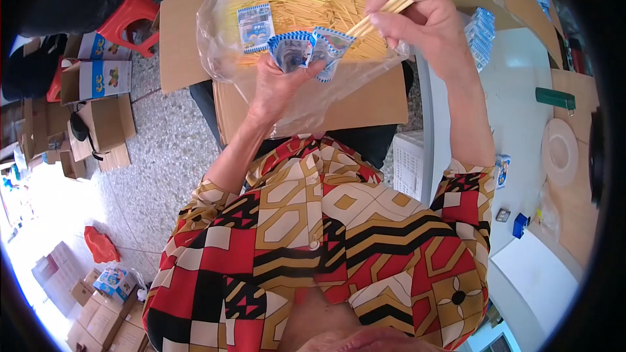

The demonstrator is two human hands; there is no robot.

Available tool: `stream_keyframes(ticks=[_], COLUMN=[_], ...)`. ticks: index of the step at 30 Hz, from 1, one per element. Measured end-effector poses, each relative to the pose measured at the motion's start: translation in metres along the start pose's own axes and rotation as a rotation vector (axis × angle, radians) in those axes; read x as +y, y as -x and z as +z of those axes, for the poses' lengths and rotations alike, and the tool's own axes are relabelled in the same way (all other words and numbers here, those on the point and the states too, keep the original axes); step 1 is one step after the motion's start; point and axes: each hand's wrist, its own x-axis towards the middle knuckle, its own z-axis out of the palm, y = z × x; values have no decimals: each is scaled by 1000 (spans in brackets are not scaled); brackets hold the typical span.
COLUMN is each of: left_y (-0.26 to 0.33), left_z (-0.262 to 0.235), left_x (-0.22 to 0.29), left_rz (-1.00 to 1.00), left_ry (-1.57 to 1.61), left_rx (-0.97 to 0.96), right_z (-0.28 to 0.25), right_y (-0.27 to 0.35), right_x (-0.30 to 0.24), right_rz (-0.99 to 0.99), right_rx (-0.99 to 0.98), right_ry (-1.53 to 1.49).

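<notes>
A cardboard box [184, 42] lined with a clear plastic bag [215, 39] is in front of me, holding a heap of thin yellow biscuit sticks [313, 0]. My left hand [274, 91] is closed on small blue-and-silver packets [292, 51], held above the near side of the heap. One packet leans right with its mouth towards my right hand [427, 23]. Between thumb and fingers, that hand pinches a few biscuit sticks [395, 5]. Their lower ends meet the packet's mouth; whether they are inside, I cannot tell. Another flat packet [255, 28] lies on the heap at left.
To the right, a pale table [515, 117] bears a stack of blue packets [480, 38], a green stapler-like object [555, 98] and a small blue piece [520, 225]. A red stool [134, 16] and printed cartons [104, 78] stand left. A white crate [409, 166] sits beside the table.
</notes>
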Motion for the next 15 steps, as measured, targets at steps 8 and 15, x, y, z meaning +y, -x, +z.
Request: stream_keyframes(ticks=[8,15], left_y=[1,1], left_z=[3,5], left_x=[-10,-6], left_rz=[8,8], left_ry=[35,7], left_rx=[25,21], right_z=[23,32], right_y=[-3,-5], right_x=[-18,-20], right_rz=[89,67], right_rx=[-72,-74], right_ry=[284,316])
